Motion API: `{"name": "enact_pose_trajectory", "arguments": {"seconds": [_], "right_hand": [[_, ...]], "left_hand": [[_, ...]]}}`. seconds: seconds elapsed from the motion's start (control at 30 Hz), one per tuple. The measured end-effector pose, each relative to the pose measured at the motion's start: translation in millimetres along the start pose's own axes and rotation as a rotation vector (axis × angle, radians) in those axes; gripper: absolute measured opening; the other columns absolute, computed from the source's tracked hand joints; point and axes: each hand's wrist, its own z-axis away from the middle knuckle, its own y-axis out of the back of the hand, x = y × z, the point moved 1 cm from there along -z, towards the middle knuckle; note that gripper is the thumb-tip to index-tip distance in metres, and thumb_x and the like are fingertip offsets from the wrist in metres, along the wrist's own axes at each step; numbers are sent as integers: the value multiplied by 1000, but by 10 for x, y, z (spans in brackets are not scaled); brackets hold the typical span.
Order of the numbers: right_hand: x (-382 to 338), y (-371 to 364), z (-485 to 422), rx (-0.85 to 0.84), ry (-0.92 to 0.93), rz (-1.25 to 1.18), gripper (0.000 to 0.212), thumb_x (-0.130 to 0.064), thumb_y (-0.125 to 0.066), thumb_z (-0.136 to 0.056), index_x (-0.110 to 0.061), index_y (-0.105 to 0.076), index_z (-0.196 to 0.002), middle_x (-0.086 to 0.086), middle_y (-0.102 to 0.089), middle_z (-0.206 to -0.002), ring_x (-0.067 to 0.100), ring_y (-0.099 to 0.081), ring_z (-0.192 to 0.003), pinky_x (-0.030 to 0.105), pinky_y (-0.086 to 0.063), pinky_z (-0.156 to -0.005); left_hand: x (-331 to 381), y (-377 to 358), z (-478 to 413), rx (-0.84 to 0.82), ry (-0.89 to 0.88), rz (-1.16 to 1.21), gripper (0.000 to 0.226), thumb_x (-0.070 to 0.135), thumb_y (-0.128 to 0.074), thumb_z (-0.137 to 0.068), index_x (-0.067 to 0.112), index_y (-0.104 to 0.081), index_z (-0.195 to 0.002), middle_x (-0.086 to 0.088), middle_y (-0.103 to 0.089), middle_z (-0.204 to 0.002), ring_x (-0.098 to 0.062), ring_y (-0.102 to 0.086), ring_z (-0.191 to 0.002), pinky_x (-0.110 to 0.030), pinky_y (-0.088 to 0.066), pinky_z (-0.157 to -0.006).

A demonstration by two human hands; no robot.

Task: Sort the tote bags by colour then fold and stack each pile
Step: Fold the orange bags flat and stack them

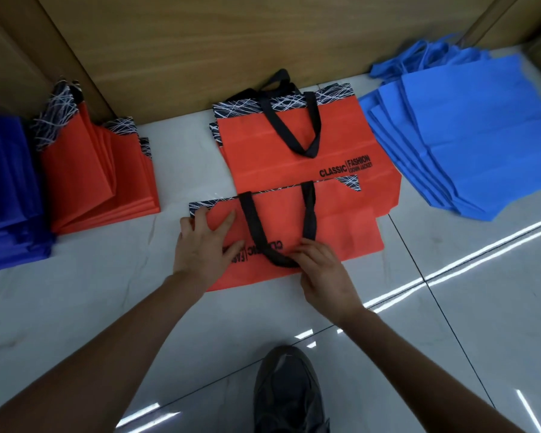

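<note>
A red tote bag (341, 232) lies flat on the tiled floor (450, 307), in the middle of the view and closest to the person. Its patterned black-and-white top band faces away, and its printed lettering reads upside down from here. The left hand (200, 245) presses on the bag's left end, fingers straight and spread and gripping nothing, with the fingertips reaching the patterned band. The right hand (322, 276) has its fingers curled onto the lower bend of the bag's black handle (253, 226), which lies as a loop on the red cloth; the fingertips pinch the strap against the bag. Just behind this bag, toward the wooden wall (200, 42), a pile of unfolded red bags (263, 151) lies flat, and the near edge of its top bag touches the front bag's band. Toward the left edge of the floor stands a stack of folded red bags (100, 182), with a dark blue stack (3, 182) beside it at the far left. A fanned pile of light blue bags (466, 135) lies at the right, near the wall. A dark shoe (288, 392) sits on the floor at the near edge.
</note>
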Motion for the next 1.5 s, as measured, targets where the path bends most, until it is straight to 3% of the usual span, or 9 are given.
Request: {"name": "enact_pose_trajectory", "arguments": {"seconds": [0.2, 0.37, 0.53, 0.7, 0.87, 1.17, 1.33, 1.43, 1.5], "right_hand": [[-110, -193, 221, -80, -143, 275, 57, -55, -37, -91, -28, -38, -140, 9, -45, -143, 29, -29, -137, 51, -29, -107], [-6, -243, 113, -98, -157, 236, 69, -70, -30, -88, -21, -49, -133, 13, -42, -145, 34, -28, -138, 57, -31, -104], [95, -256, 49, -101, -65, 235, 64, -68, -27, -90, -17, -47, -123, 20, -45, -140, 41, -32, -135, 64, -30, -100], [186, -243, 46, -69, -1, 201, 57, -65, -33, -89, -16, -48, -112, 19, -44, -141, 36, -27, -137, 61, -26, -102], [253, -161, 16, -72, 62, 234, 56, -59, -39, -91, -15, -48, -125, 14, -40, -146, 29, -30, -139, 53, -26, -109], [60, -194, 60, -70, 51, 114, 59, -31, -46, -84, -13, -40, -139, 5, -33, -151, 20, -23, -142, 41, -16, -116], [-49, -115, -28, 72, -347, -599, 48, -39, -46, -81, -21, -55, -125, -1, -46, -140, 13, -41, -132, 19, -27, -110], [-84, -27, -46, 148, -516, -851, 37, -39, -57, -77, -24, -59, -110, -2, -62, -118, 8, -56, -112, 14, -36, -100], [-107, 50, -123, 169, -634, -925, 30, -50, -57, -82, -25, -61, -98, -9, -63, -101, -1, -58, -92, 7, -39, -83]], "left_hand": [[81, 90, 98, -105, 124, 34, 59, 49, -44, -92, 30, -28, -146, -17, -27, -132, -35, -40, -106, -44, -46, -86], [68, 173, 161, -97, 203, 76, 43, 39, -46, -94, 21, -50, -133, -18, -37, -121, -36, -44, -105, -44, -43, -87], [20, 258, -98, 145, 75, 197, 23, 21, -57, -90, 2, -69, -89, -19, -54, -119, -36, -52, -109, -44, -38, -91], [132, 216, -498, -187, 137, 462, 46, 44, -60, -86, 8, -51, -113, -11, -60, -113, -30, -55, -107, -42, -44, -89], [58, 216, -605, -365, 174, 661, 18, 28, -69, -83, 11, -64, -81, -7, -63, -84, -26, -60, -86, -31, -44, -75], [-68, 296, -212, -607, 715, 1234, 23, 17, -65, -87, 6, -64, -107, -13, -67, -99, -23, -64, -80, -31, -53, -69], [-106, 298, -19, -714, 695, 1395, 28, 24, -56, -90, 9, -64, -113, -15, -69, -106, -26, -67, -95, -34, -51, -89], [-134, 308, 19, -414, 661, 1309, 13, 19, -53, -93, 9, -62, -96, -17, -63, -91, -10, -66, -65, -19, -53, -64], [-142, 316, 25, -249, 512, 1234, 22, 2, -55, -90, 16, -54, -107, -15, -59, -109, -9, -66, -74, -18, -51, -63]]}}
